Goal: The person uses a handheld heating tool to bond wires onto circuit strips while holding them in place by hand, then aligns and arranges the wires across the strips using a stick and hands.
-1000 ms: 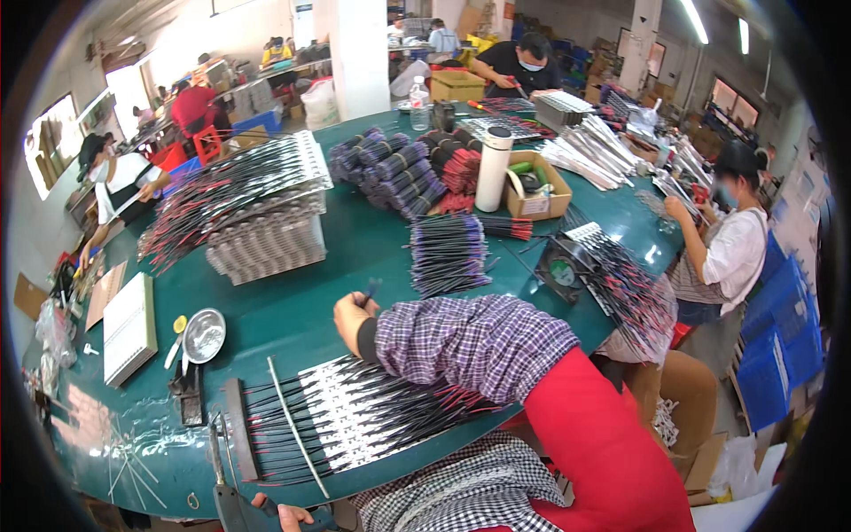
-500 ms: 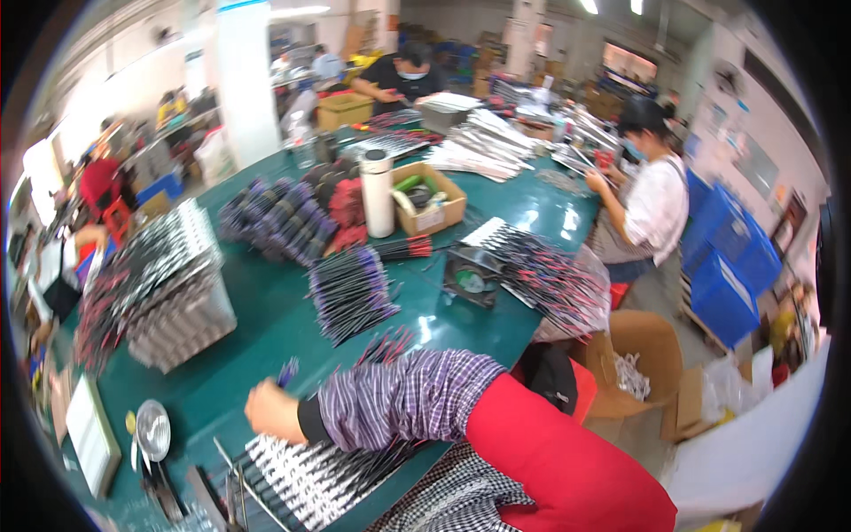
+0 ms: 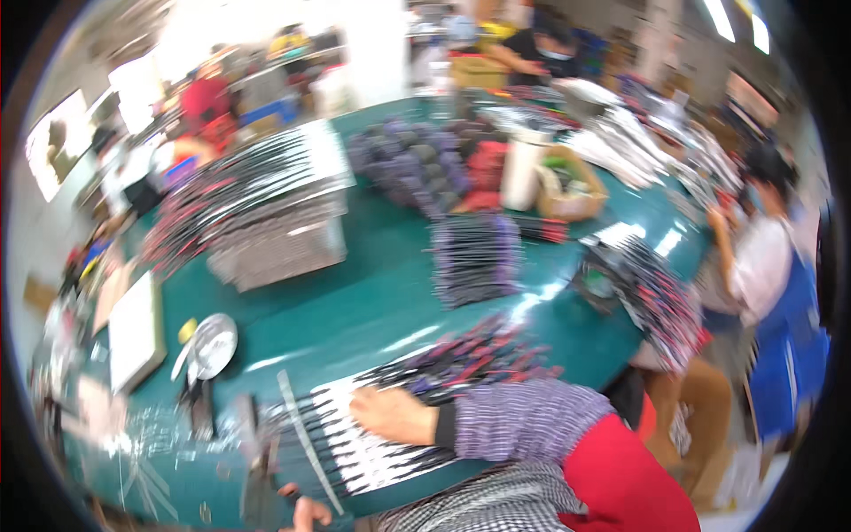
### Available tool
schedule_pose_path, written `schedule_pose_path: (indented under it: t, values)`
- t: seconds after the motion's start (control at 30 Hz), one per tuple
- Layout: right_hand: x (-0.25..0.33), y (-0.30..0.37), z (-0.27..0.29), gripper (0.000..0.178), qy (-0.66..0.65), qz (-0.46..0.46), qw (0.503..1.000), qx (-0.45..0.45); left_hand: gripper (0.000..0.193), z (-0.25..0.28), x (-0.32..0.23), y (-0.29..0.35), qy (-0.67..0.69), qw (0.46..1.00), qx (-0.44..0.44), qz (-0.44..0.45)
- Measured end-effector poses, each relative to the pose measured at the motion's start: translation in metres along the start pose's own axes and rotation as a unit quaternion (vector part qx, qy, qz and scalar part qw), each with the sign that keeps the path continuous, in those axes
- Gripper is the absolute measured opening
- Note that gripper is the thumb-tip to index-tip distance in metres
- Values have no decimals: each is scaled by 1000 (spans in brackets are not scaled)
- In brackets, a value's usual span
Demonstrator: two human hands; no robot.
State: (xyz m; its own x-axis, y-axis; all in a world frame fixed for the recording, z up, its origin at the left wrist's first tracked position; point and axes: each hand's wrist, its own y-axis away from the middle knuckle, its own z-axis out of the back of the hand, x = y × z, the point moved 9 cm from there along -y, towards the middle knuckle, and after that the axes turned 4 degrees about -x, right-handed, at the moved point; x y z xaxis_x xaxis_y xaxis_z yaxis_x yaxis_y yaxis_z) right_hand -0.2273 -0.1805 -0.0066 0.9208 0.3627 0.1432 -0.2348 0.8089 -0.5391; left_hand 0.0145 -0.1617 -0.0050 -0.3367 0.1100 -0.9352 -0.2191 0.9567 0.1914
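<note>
While blurred, right hand (image 3: 390, 415) flat, fingers spread on near row of sticks (image 3: 372, 434), green tabletop (image 3: 390, 293), left hand (image 3: 306, 512) at near edge, grip unclear.

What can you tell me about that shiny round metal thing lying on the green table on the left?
The round metal dish looks like a shallow silvery bowl or lid, shiny and pale, lying flat on the green table near its left side. The picture is blurred, so its fine parts cannot be made out. A small yellow thing lies right at its upper left edge, and a white slab-like stack lies further left. No hand touches it; the person's right hand rests lower down on rows of thin sticks.
</note>
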Motion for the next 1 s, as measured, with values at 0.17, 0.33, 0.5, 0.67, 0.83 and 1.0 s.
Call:
schedule_pose_path:
  t: [0.17,0.33,0.5,0.67,0.83,1.0]
  values:
    - [0,-7,12,17,27,-14,999,20,21,-12,-10,5,-16,999,13,-48]
    - [6,-20,41,18,10,19,1000,16,32,-10,-5,0,104,994,-19,-3]
    - [3,-18,26,18,67,42,988,131,43,-18,-8,-1,70,997,1,16]
    - [-15,-15,6,38,-29,-20,988,149,40,-26,-6,-3,49,997,28,49]
    - [-17,-15,15,34,-81,-39,990,110,36,-24,-6,1,72,995,13,74]
    - [-15,-6,27,33,-84,-53,992,81,48,-24,-11,12,-16,998,48,43]
